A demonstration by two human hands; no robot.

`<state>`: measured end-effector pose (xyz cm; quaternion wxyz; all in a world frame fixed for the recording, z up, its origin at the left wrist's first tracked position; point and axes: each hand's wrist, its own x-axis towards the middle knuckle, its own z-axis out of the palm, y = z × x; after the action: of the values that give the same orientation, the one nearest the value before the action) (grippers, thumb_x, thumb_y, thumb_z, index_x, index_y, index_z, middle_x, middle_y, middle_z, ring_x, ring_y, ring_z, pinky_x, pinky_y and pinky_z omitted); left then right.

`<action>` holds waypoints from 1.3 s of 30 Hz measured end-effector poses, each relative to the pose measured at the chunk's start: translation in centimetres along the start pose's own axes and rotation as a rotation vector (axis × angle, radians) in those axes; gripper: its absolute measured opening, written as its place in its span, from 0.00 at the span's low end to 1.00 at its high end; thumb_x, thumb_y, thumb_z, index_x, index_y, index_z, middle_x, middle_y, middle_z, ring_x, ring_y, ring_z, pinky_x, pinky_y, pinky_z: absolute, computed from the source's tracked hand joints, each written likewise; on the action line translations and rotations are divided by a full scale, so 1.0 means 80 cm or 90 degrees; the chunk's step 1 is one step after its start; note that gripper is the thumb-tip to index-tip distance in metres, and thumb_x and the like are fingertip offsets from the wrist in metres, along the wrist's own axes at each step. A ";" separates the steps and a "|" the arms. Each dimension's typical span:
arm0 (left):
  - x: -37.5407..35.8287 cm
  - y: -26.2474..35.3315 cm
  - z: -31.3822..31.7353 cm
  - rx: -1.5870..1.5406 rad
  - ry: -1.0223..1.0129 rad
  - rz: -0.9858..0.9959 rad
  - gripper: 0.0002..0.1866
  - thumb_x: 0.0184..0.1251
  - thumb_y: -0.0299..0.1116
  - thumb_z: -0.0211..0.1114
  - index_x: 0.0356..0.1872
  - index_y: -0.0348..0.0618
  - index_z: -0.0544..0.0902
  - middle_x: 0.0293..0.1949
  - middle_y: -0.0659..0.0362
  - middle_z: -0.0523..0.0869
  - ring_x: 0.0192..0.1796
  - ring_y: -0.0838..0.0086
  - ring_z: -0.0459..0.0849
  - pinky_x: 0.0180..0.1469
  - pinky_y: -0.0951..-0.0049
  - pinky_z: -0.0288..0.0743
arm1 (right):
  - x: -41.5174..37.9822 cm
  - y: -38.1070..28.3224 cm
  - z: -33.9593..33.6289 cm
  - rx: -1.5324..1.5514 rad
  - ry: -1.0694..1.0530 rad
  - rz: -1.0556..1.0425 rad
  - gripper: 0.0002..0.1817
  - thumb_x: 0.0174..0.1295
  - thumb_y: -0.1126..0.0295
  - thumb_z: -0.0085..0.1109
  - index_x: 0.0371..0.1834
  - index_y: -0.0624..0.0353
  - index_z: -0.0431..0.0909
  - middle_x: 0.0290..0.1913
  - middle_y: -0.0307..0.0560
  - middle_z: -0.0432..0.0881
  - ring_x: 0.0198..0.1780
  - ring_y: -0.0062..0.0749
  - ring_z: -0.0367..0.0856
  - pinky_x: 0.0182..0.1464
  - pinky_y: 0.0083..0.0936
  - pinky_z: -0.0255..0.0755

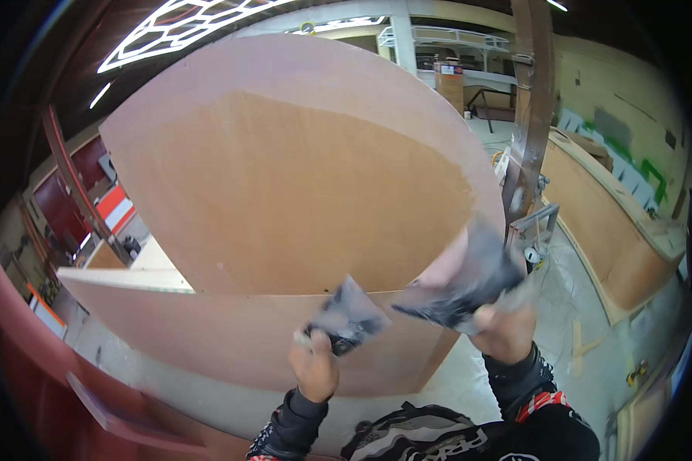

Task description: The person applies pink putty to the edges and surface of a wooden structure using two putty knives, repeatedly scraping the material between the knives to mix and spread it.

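Note:
My left hand is closed, thumb on top, around one corner of a small flat grey piece with square corners and dark, shiny streaks. It looks like a spreader blade, though its kind is not certain. Blurred by motion, my right hand grips a larger flat grey sheet, dark and glossy, whose exact kind I cannot make out. Both pieces are held up in front of a large curved wooden panel. The panel is brown in the middle, with a pale pinkish coat along its upper and right edges.
Below the panel runs a curved pinkish base. A reddish curved piece lies close at the lower left. To the right stand a post and a long curved wooden counter. A grey floor shows between them.

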<state>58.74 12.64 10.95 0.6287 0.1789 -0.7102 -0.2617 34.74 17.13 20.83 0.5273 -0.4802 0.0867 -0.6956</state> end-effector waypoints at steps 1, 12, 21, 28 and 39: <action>0.007 0.015 0.018 -0.261 0.118 -0.254 0.18 0.77 0.38 0.55 0.60 0.39 0.75 0.54 0.51 0.85 0.56 0.58 0.84 0.56 0.57 0.79 | 0.004 -0.003 -0.009 -0.304 -0.195 -0.152 0.27 0.55 0.82 0.56 0.62 0.61 0.73 0.61 0.56 0.77 0.62 0.56 0.78 0.65 0.51 0.73; -0.007 0.078 0.081 -0.559 0.323 -0.481 0.17 0.72 0.34 0.60 0.56 0.36 0.76 0.47 0.53 0.85 0.46 0.67 0.87 0.50 0.65 0.82 | -0.030 -0.052 -0.127 -0.877 -0.528 -0.088 0.38 0.41 0.89 0.57 0.63 0.58 0.77 0.64 0.52 0.77 0.64 0.54 0.76 0.66 0.45 0.71; 0.004 0.133 0.097 -0.071 0.288 -0.258 0.16 0.71 0.34 0.60 0.51 0.32 0.78 0.42 0.55 0.85 0.48 0.71 0.85 0.54 0.67 0.77 | 0.030 -0.131 -0.024 -1.053 -0.850 -0.337 0.21 0.57 0.69 0.60 0.56 0.53 0.81 0.56 0.45 0.82 0.60 0.42 0.80 0.63 0.39 0.74; -0.018 0.097 0.058 -0.412 0.489 -0.085 0.17 0.74 0.33 0.57 0.58 0.35 0.73 0.48 0.56 0.82 0.50 0.69 0.83 0.56 0.66 0.76 | 0.127 -0.139 0.089 -1.421 -0.653 -0.800 0.19 0.61 0.71 0.58 0.58 0.50 0.79 0.58 0.42 0.81 0.62 0.40 0.78 0.65 0.39 0.70; -0.046 -0.014 0.080 -0.674 0.402 -0.372 0.15 0.70 0.30 0.59 0.54 0.35 0.75 0.46 0.55 0.83 0.49 0.67 0.83 0.56 0.64 0.76 | 0.222 -0.105 0.189 -1.558 -0.806 -0.901 0.17 0.62 0.68 0.57 0.54 0.55 0.79 0.50 0.39 0.81 0.55 0.30 0.79 0.59 0.30 0.70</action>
<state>52.87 14.85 6.86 0.7120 0.0992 -0.1917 -0.6682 41.10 12.05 44.29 -0.6500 -0.7509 0.1162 0.0085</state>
